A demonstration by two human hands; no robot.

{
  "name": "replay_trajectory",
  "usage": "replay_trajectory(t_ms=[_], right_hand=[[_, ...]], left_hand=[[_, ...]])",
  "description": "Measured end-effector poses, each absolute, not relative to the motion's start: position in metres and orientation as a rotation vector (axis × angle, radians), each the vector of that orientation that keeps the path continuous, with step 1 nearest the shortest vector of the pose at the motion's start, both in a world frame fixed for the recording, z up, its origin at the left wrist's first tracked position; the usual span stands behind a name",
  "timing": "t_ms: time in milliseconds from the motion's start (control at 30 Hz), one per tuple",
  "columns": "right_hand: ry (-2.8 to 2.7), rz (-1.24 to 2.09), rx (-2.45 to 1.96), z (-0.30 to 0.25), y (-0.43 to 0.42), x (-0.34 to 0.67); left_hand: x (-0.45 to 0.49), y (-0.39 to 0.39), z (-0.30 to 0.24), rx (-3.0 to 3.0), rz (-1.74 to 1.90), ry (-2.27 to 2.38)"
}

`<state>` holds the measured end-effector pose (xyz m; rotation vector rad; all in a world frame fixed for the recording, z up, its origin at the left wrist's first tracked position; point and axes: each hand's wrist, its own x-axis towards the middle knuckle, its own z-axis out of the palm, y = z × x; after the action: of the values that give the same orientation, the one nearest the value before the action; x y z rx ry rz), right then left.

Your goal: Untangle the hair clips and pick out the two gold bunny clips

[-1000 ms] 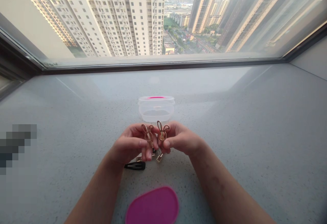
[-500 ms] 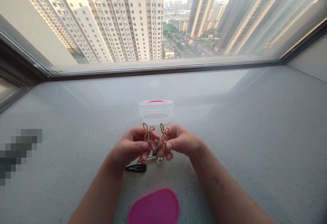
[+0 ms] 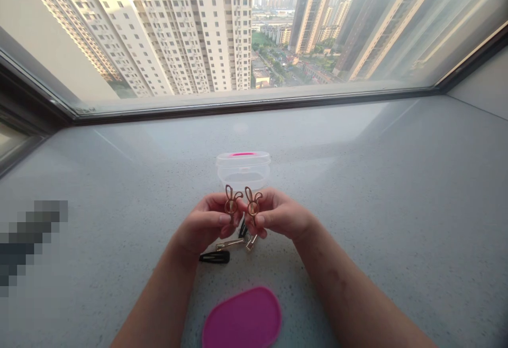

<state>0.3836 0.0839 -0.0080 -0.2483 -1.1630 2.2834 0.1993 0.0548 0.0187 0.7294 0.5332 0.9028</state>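
**Two rabbit clips, held up side by side at the window**

A person's left hand (image 3: 206,226) and right hand (image 3: 280,216) meet above a grey speckled table (image 3: 377,189). Each pinches one gold clip with rabbit ears. The left fingers (image 3: 226,220) are closed on the left rabbit clip (image 3: 230,202), and the right fingers (image 3: 260,221) are closed on the right rabbit clip (image 3: 252,203). The two clips stand upright, ears up, just beside each other, and the fingertips of the two hands nearly touch.

Just beyond the fingers stands one clear tub (image 3: 243,171), open at the top, with a trace of pink at its far rim. The raised clips cover part of its near wall.

Below the fingers, on the table, lie more clips. One black clip (image 3: 215,257) lies flat, towards the left wrist. Two gold clips (image 3: 230,244) sit directly under the fingertips, and one dark clip (image 3: 243,229) shows between the hands, mostly hidden by them.

One pink oval lid (image 3: 242,319) lies flat, nearer the person than the fingers and between the two forearms. It is well apart from the tub.

Far beyond the fingers a wide window (image 3: 254,46) looks down on tower blocks.
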Motion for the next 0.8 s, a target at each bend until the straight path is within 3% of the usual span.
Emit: replay_trajectory(t_ms=[800], right_hand=[[-1.0,2.372,-0.066,-0.013,0.069,0.362]], left_hand=[[0.192,0.052,0.01,0.805,0.816,0.392]])
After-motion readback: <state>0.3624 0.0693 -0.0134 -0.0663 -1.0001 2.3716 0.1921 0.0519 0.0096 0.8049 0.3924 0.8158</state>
